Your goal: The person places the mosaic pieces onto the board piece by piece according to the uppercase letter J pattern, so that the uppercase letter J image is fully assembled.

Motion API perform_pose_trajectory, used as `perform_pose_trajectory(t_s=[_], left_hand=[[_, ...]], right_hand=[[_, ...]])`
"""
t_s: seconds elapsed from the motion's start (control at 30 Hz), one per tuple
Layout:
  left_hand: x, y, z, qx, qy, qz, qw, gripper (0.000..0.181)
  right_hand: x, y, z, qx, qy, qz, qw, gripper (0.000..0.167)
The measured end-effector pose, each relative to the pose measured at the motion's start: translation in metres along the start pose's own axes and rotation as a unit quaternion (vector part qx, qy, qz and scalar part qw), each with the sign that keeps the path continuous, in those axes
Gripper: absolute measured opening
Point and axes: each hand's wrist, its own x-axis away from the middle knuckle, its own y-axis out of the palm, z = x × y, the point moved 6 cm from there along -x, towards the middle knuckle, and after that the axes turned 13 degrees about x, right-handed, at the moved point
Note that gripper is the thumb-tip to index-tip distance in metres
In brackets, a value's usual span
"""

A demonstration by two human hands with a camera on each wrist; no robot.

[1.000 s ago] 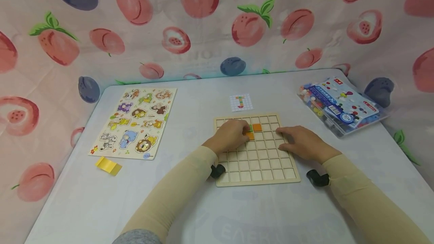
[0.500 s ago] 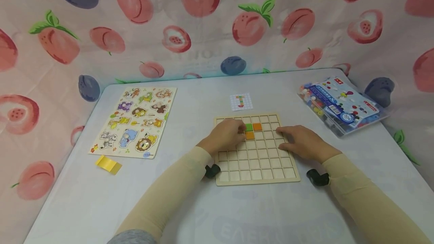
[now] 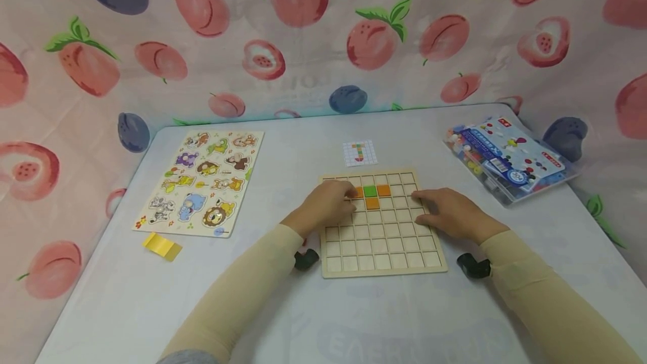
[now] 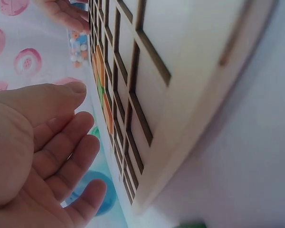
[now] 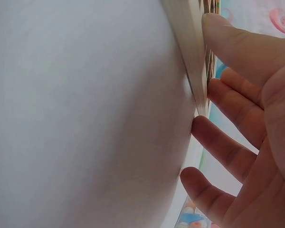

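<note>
A wooden grid board (image 3: 382, 246) lies flat on the white table. In its upper rows sit a green square tile (image 3: 370, 191), an orange tile (image 3: 384, 190) to its right, another orange tile (image 3: 359, 191) to its left and a third orange tile (image 3: 372, 204) below it. My left hand (image 3: 327, 202) hovers over the board's upper left part; its wrist view shows loosely bent fingers (image 4: 61, 154) with nothing between them. At the board's right edge rests my right hand (image 3: 452, 213), thumb on the frame and fingers spread along the side.
Behind the board lies a small pattern card (image 3: 360, 152). An animal puzzle board (image 3: 202, 184) is at the left, with a folded yellow strip (image 3: 162, 246) before it. A clear plastic box (image 3: 510, 156) of colourful pieces stands at the back right. A fruit-print cloth hangs behind.
My left hand has drawn back to the left, away from the tiles. The green tile and the left orange tile have come into sight. My right hand has stayed in place.
</note>
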Motion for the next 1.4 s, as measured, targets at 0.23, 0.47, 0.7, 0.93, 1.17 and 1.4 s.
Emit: perform_pose_trajectory(t_s=[0.23, 0.47, 0.7, 0.93, 1.17, 1.4], left_hand=[[0.011, -0.008, -0.007, -0.002, -0.006, 0.01, 0.9999, 0.03], [0.021, -0.017, -0.022, 0.007, -0.021, 0.025, 0.9995, 0.028], [0.028, -0.023, -0.033, 0.005, -0.035, 0.037, 0.9987, 0.028], [0.035, -0.026, -0.038, -0.002, -0.039, 0.037, 0.9986, 0.027], [0.041, -0.027, -0.045, 0.003, -0.048, 0.035, 0.9982, 0.027], [0.049, -0.031, -0.055, 0.004, -0.058, 0.036, 0.9976, 0.031]], right_hand=[[0.0, 0.0, -0.001, 0.001, -0.001, 0.0, 1.0, 0.059], [0.001, 0.0, -0.001, 0.003, 0.0, 0.001, 1.0, 0.059], [0.002, -0.002, -0.002, 0.0, -0.006, 0.005, 1.0, 0.059], [0.002, -0.002, -0.001, 0.002, -0.001, 0.002, 1.0, 0.059], [0.001, -0.001, -0.001, -0.001, -0.001, -0.001, 1.0, 0.06], [0.001, -0.002, -0.001, 0.0, 0.0, -0.002, 1.0, 0.06]])
